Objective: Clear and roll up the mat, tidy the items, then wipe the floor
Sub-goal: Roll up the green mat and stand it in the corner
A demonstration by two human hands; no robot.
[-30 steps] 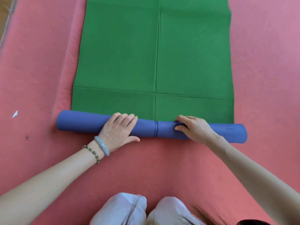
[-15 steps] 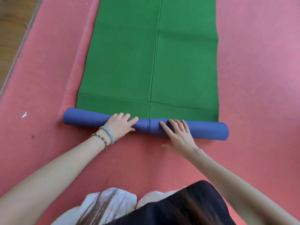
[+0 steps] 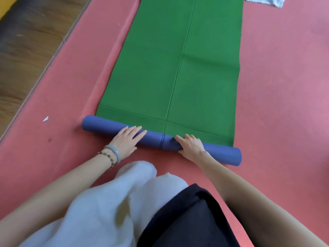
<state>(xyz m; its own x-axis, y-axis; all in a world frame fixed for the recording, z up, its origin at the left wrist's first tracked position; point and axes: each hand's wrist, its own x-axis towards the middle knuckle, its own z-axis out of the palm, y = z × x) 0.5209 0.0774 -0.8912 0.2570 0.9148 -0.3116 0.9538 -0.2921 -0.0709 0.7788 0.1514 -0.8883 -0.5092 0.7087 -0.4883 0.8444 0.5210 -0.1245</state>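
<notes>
While the person is down on the red floor (image 3: 284,104), the mat (image 3: 178,77) lies long and flat in front of them, green side up. Only the near end is rolled. That roll (image 3: 106,126) is blue and thin, and it lies across the mat, a bit slanted. The left hand (image 3: 127,141) lies flat on the roll with straight fingers, pressing down. The right hand (image 3: 191,146) has bent fingers hooked over the top of the roll, with the thumb at the near side, so it grips it. I think this is the rolling step, near its start, because most of the mat is flat. Next, both hands need to push the roll away evenly, so the ends line up. A pale cloth (image 3: 265,1) lies far off, maybe for wiping later.
</notes>
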